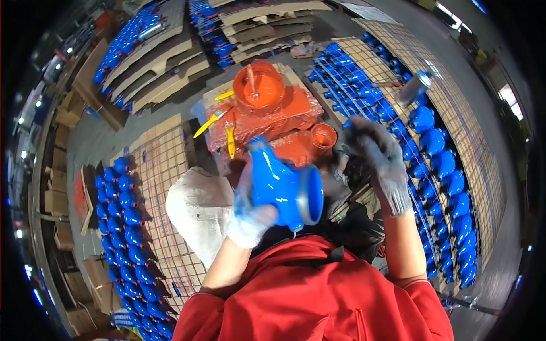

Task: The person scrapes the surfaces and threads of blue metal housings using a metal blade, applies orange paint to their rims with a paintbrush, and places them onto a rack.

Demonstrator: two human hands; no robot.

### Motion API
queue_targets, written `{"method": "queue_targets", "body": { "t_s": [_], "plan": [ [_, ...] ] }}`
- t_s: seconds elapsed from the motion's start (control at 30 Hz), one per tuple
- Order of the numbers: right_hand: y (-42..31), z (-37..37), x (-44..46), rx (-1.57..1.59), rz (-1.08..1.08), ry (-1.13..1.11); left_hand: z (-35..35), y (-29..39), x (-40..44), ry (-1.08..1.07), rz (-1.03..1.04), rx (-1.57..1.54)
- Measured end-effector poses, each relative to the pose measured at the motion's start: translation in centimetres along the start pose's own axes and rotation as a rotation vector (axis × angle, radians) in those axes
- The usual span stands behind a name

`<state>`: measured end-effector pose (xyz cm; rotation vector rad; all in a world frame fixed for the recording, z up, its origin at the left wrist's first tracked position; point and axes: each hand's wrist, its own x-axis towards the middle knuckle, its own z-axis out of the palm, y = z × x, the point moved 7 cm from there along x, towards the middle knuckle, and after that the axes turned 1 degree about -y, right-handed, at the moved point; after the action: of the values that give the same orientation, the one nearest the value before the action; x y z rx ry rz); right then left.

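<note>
A glossy blue metal part (278,184) with a wide round opening on its right side is in my left hand (250,213), whose gloved fingers and thumb wrap its left side. My right hand (378,156), in a stained grey glove, is raised to the right of the part, apart from it; its fingers are spread and nothing shows in them. Ahead, a red-coated stand (278,125) bears a bucket of red paint (261,94) and a small red cup (323,136). Yellow-handled brushes (209,124) lie on its left side.
Rows of blue parts (122,227) lie on the left beside a wire-grid board (165,199); more blue parts (443,153) fill the right. A spray can (415,88) stands among those on the right. Stacked cardboard sheets (165,74) rise at the back left.
</note>
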<state>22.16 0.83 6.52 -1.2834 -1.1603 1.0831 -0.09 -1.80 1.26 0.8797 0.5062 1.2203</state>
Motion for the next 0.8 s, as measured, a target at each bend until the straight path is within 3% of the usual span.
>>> {"method": "queue_targets", "body": {
  "t_s": [0.03,0.07,0.13,0.2,0.3,0.33,0.4,0.47,0.57,0.63,0.67,0.73,0.8],
  "plan": [
    [0.4,0.4,-0.4,-0.058,0.042,-0.09,-1.5,-0.2,-0.1,0.022,-0.04,-0.108],
    [2.2,1.0,-0.4,0.012,0.042,-0.189,-4.4,-1.1,-1.0,0.354,-0.142,-0.378],
    [4.1,1.8,-0.2,0.044,0.112,-0.205,-2.8,2.7,-0.5,-0.018,-0.096,-0.609],
    [6.1,3.3,0.7,-0.111,0.14,-0.238,-5.8,4.8,0.0,0.01,0.018,-0.538],
    [7.4,8.1,2.8,-0.57,-0.297,-0.359,-8.4,7.3,1.0,-0.008,0.08,-0.8],
    [7.9,10.0,3.5,-0.665,-0.223,-0.384,-9.4,8.1,1.6,0.018,0.127,-0.845],
    [9.3,13.5,4.6,-0.818,-0.613,-0.413,-11.7,8.4,2.2,-0.03,0.076,-0.98],
    [11.9,17.1,6.6,-0.9,-0.566,-0.501,-13.7,9.2,2.2,-0.124,0.038,-0.85],
    [16.2,21.8,9.3,-1.233,-0.362,-0.672,-18.7,7.4,2.5,0.182,0.207,-0.809],
    [18.2,24.5,10.4,-1.339,-0.503,-0.616,-19.6,7.2,2.3,0.412,0.197,-0.86],
    [18.8,25.5,10.7,-1.444,-0.631,-0.525,-21.8,7.2,1.9,0.449,0.198,-0.16],
    [21.1,27.2,11.9,-1.427,-0.558,-0.609,-19.6,7.7,3.4,0.121,0.221,-0.783],
    [22.0,28.2,12.5,-1.432,-0.623,-0.566,-19.1,8.3,3.4,0.057,0.223,-0.843]
  ]
}}
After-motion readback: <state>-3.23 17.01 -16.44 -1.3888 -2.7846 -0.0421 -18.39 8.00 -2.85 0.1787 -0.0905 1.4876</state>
